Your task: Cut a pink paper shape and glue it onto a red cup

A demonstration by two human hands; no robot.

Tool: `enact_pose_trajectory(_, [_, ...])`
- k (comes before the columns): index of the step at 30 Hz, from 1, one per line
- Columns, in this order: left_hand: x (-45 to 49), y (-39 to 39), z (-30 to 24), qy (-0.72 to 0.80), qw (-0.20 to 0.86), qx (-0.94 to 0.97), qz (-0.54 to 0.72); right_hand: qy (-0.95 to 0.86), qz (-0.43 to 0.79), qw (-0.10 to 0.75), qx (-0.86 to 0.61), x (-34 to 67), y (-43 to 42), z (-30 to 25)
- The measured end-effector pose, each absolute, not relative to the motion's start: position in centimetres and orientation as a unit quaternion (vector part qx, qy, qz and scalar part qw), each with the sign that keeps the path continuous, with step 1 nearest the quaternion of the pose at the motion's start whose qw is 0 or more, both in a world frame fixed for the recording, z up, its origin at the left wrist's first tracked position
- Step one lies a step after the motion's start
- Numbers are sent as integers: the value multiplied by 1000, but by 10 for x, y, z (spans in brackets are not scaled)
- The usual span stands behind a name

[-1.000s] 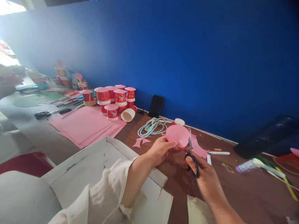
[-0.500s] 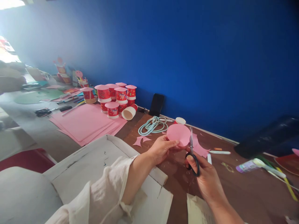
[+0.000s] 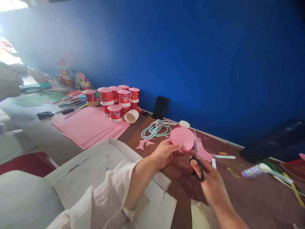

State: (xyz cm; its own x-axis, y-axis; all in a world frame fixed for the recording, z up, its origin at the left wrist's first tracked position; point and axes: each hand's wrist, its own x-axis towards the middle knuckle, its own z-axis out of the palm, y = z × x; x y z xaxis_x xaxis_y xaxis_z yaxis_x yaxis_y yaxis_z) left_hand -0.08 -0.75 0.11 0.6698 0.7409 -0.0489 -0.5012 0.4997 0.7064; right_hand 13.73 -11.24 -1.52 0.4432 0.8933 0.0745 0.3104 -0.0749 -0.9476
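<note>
A pink disc (image 3: 182,138) is held up above the brown surface (image 3: 252,200) by the left hand (image 3: 165,154), its lower edge being pinched between thumb and fingers (image 3: 175,147). Scissors (image 3: 197,163) are gripped in the right hand (image 3: 211,176), whose fingers are closed around the black handles, with the thumb set in one loop. The blades are pointed upward at the right edge of the disc; whether the paper is touched by them cannot be told. Behind the blades a larger pink offcut (image 3: 202,151) is seen lying on the surface, and a white-rimmed cup (image 3: 184,124) is partly hidden behind the disc. To the left, small pink scraps (image 3: 141,145) are scattered near a coiled pale blue cord (image 3: 156,128), and a dark phone (image 3: 160,107) is leaned against the blue wall (image 3: 190,63). Farther left, red cups (image 3: 114,95) topped with pink discs are grouped, some stacked, with one tipped cup (image 3: 132,116) lying beside them, near a fanned pile of pink sheets (image 3: 85,124). A white tray (image 3: 90,171) is partly covered by the left sleeve (image 3: 107,194). On the right, a white marker (image 3: 225,157) and a purple-labelled tube (image 3: 252,171) are laid out near a dark cylinder (image 3: 269,143).
</note>
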Motion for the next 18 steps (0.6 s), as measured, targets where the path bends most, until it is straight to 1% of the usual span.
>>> enact_pose_trajectory(12, [-1, -7, 0, 186, 849, 332, 365, -432, 293, 520, -676, 136, -111, -13])
enact_pose_trajectory(18, [-1, -5, -7, 173, 847, 338, 373, -389, 318, 536, -678, 138, -111, -18])
